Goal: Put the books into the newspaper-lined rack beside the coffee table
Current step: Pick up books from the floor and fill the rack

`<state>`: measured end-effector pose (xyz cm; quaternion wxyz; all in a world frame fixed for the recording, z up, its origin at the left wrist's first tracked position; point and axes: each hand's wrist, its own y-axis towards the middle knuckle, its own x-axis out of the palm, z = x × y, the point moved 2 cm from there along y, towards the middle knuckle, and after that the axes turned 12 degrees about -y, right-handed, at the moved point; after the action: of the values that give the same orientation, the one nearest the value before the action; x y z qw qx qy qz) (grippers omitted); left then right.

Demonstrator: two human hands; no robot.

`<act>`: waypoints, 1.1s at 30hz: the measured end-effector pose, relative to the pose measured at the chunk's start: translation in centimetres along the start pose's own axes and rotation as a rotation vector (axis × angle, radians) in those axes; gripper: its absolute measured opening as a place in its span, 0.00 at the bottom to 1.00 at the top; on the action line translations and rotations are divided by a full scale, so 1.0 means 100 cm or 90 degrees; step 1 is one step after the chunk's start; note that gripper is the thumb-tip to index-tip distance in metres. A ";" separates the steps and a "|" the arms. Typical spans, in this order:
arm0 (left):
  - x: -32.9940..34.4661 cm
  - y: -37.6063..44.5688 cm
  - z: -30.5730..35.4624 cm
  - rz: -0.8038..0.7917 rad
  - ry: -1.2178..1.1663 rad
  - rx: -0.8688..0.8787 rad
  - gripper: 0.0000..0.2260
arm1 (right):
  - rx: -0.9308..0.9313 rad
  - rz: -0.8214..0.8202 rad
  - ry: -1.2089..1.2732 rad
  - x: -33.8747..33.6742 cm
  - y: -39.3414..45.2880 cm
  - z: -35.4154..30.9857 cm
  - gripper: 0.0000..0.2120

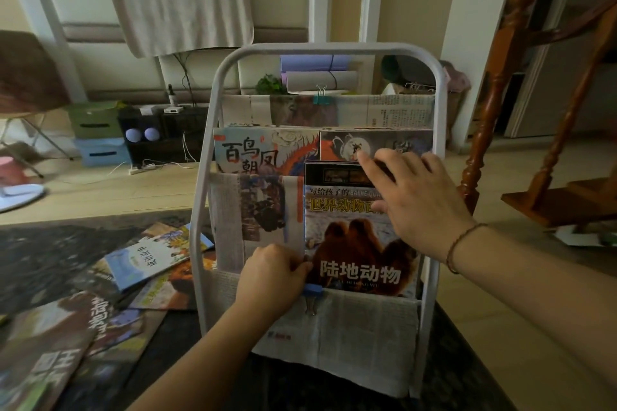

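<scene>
The camel book [359, 243] is pinched at its lower corner by the left hand [272, 277] and pressed flat by the right hand [417, 200], fingers straight. The newspaper lining [350, 327] could be torn, or the blue clip [313, 289] knocked loose, if the book is forced down.

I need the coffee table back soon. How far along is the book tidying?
Partly done. Two books already stand in the rack's middle pocket. The camel book is going into the lowest pocket: the left hand pinches its left edge, the right hand lies on its cover. Several loose books still lie on the table.
</scene>
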<state>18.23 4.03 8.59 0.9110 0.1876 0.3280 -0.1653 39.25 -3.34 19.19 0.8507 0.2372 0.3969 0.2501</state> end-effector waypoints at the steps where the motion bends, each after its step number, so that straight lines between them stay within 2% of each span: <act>1: 0.001 0.000 0.001 0.010 -0.020 0.003 0.05 | -0.005 -0.008 -0.007 0.001 0.000 0.000 0.35; 6: 0.007 -0.002 0.002 0.040 -0.054 -0.003 0.06 | 0.001 -0.028 0.000 0.000 -0.001 -0.003 0.35; 11: 0.000 -0.012 0.007 0.003 -0.035 -0.031 0.09 | 0.038 -0.047 0.032 -0.010 0.001 -0.016 0.35; 14: -0.015 -0.027 0.006 -0.024 -0.052 0.019 0.09 | 0.085 -0.046 0.054 -0.007 0.002 -0.020 0.35; 17: -0.043 -0.053 -0.012 0.047 -0.042 0.134 0.17 | 0.104 -0.104 0.132 0.016 0.000 -0.035 0.43; 19: -0.067 -0.073 -0.040 0.115 -0.016 0.205 0.19 | 0.035 -0.039 0.237 0.016 -0.010 -0.069 0.39; 21: -0.091 -0.092 -0.084 0.176 0.016 0.212 0.17 | -0.029 0.048 0.315 -0.018 -0.015 -0.119 0.32; 23: -0.115 -0.114 -0.134 0.187 0.097 0.141 0.17 | -0.103 0.144 0.377 -0.058 -0.010 -0.171 0.26; 24: -0.126 -0.127 -0.157 0.166 0.151 0.061 0.18 | -0.150 0.149 0.415 -0.069 -0.009 -0.199 0.25; 26: -0.146 -0.154 -0.195 0.100 0.269 -0.166 0.25 | -0.205 0.084 0.485 -0.074 -0.008 -0.255 0.24; 28: -0.159 -0.182 -0.229 0.031 0.301 -0.343 0.28 | -0.245 -0.046 0.534 -0.072 -0.005 -0.311 0.25; 30: -0.167 -0.206 -0.248 -0.018 0.296 -0.405 0.26 | -0.258 -0.144 0.561 -0.071 0.000 -0.360 0.27; 33: -0.177 -0.231 -0.257 -0.055 0.337 -0.371 0.25 | -0.286 -0.283 0.608 -0.066 0.022 -0.419 0.29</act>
<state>-18.24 -1.41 -3.50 0.8023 -0.0566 0.5921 -0.0496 1.79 2.84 0.23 0.6385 -0.1781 0.7147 0.2230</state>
